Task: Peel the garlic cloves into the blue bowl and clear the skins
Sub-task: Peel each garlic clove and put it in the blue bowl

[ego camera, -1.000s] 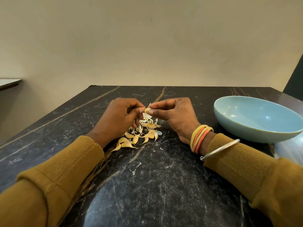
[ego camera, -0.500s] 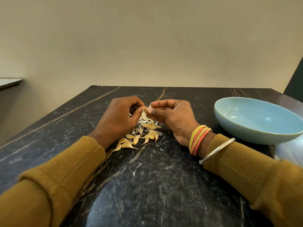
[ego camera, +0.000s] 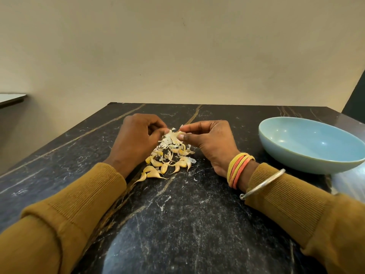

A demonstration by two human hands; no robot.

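A black marble-patterned bench (ego camera: pixel 177 224), glossy with pale and gold veins, stands against a plain matte beige wall (ego camera: pixel 177 46). At its middle lies a loose heap of curved yellowish garlic cloves and flaky skins (ego camera: pixel 167 161). Just above the heap, the right hand (ego camera: pixel 209 139) pinches one pale garlic clove (ego camera: pixel 178 133) between thumb and forefinger. The left hand (ego camera: pixel 136 139), its fingers curled, pinches the clove's papery white skin (ego camera: pixel 171 131). A smooth, shallow, round blue ceramic bowl (ego camera: pixel 296 165) sits apart at the right.

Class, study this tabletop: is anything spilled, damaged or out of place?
Nothing stands out: garlic skins and cloves lie loose on the table between the left hand and right hand, as peeling would leave them; the blue bowl sits upright, undamaged.
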